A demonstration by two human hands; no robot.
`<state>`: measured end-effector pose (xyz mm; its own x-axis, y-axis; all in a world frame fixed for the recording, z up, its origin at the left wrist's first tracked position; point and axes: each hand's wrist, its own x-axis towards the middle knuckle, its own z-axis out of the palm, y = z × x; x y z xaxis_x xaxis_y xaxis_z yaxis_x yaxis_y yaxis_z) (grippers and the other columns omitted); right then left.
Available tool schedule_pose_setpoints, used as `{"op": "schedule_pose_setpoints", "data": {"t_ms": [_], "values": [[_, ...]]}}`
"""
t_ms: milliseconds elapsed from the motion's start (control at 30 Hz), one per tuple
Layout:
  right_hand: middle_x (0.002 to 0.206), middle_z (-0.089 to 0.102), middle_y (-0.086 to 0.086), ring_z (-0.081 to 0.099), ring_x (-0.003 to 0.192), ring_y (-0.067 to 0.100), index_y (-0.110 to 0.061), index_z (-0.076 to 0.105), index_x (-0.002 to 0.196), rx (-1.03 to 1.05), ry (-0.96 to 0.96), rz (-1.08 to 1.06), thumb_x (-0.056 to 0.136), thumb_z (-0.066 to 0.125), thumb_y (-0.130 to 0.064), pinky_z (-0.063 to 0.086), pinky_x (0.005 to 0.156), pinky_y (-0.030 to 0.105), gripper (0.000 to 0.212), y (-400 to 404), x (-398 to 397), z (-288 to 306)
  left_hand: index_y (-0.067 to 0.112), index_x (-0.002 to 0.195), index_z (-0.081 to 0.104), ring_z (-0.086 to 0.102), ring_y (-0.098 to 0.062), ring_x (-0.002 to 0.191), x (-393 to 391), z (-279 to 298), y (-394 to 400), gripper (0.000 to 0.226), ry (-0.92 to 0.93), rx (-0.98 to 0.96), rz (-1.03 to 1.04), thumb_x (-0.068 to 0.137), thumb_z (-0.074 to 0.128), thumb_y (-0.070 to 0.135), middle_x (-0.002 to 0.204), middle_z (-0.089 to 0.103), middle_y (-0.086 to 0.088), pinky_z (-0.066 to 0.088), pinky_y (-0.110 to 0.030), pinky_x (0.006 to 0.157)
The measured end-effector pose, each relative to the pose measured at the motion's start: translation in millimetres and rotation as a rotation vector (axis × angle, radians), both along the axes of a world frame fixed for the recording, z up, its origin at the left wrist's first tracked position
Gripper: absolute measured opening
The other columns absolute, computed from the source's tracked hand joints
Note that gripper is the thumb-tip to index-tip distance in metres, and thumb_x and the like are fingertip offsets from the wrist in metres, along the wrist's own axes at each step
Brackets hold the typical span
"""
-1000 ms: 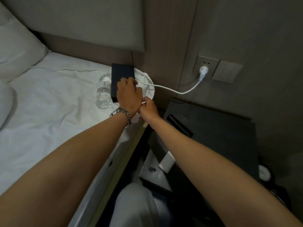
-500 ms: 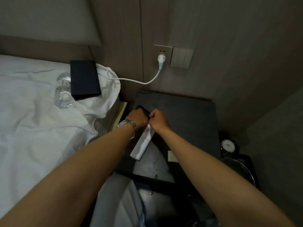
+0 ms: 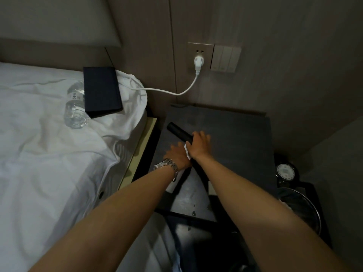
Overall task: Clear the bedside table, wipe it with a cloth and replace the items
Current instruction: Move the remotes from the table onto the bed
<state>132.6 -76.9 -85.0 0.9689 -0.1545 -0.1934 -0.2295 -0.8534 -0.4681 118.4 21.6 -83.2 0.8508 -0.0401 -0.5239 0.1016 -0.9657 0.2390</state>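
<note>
Two bare forearms reach over the dark square bedside table (image 3: 235, 138). The left hand (image 3: 176, 156), a silver wristwatch (image 3: 167, 166) at its wrist, is blurred, so whether its grip is spread or closed cannot be told. The right hand (image 3: 198, 147) pinches a white cloth (image 3: 187, 153) beside a slim black remote (image 3: 179, 132). Beyond, a dark blue box (image 3: 101, 91) and clear plastic bottle (image 3: 75, 107) lie on the white-sheeted bed (image 3: 39, 154).
</note>
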Motion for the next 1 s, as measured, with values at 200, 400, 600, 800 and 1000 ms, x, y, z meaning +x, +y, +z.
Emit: {"op": "schedule_pose_setpoints", "data": {"t_ms": [200,400,600,800,1000], "values": [[0.139,0.046,0.007,0.039,0.129,0.029,-0.022,0.055,0.13,-0.096,-0.033,0.057,0.09,0.062,-0.05,0.041,0.1,0.043,0.049,4,19,-4,0.015,0.146,0.029,0.049,-0.033,0.13,2,-2,10,0.086,-0.022,-0.103,0.028,0.077,0.077,0.035,0.145,0.041,-0.016,0.048,-0.044,0.101],[0.12,0.062,0.008,0.058,0.113,0.027,-0.016,0.063,0.11,-0.028,-0.036,0.017,0.079,0.078,-0.04,0.054,0.088,0.038,0.041,7,30,3,0.015,0.137,0.044,0.058,-0.028,0.118,2,6,20,0.075,-0.048,-0.213,0.022,0.075,0.08,0.036,0.134,0.054,-0.011,0.051,-0.036,0.091],[0.128,0.056,0.014,0.055,0.118,0.03,-0.004,0.062,0.117,-0.078,-0.091,0.092,0.094,0.065,-0.035,0.048,0.093,0.037,0.039,9,29,11,0.012,0.114,0.063,0.066,-0.026,0.102,4,20,25,0.041,-0.056,-0.262,-0.004,0.081,0.077,0.032,0.114,0.068,-0.009,0.051,-0.031,0.076],[0.113,0.066,0.013,0.063,0.1,0.024,-0.002,0.068,0.112,0.408,-0.08,-0.075,0.089,0.071,-0.035,0.048,0.083,0.029,0.04,7,38,31,0.018,0.12,0.07,0.064,-0.026,0.105,16,33,51,0.046,-0.092,-0.439,0.155,0.081,0.075,0.042,0.114,0.069,-0.005,0.05,-0.03,0.082],[0.074,0.056,0.005,0.053,0.064,0.017,-0.01,0.055,0.087,0.729,0.004,-0.021,0.107,0.036,-0.024,0.047,0.054,0.031,0.03,42,31,72,0.006,0.11,0.069,0.069,-0.031,0.091,27,58,83,0.035,-0.15,-0.791,0.567,0.09,0.065,0.035,0.106,0.071,-0.016,0.058,-0.043,0.084]]}}
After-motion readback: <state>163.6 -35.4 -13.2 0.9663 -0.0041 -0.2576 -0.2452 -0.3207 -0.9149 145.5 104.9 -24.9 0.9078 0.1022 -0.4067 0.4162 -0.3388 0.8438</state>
